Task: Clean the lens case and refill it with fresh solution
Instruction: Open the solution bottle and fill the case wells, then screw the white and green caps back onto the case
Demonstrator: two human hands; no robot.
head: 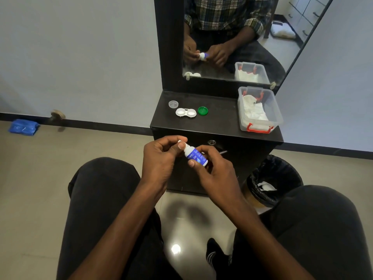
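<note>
A small white solution bottle (195,156) with a blue label is held tilted in front of the black dresser. My right hand (214,170) grips its body and base. My left hand (161,156) pinches the white cap end at the bottle's top. The white lens case (185,113) lies open on the dresser top (220,118), both wells uncovered. A clear cap (173,104) lies to its left and a green cap (202,110) to its right.
A clear plastic box (260,109) with red latches holds white tissues at the dresser's right. A mirror (232,37) stands behind. A bin (274,180) lined with a black bag sits on the floor at right. A blue packet (23,127) lies by the wall.
</note>
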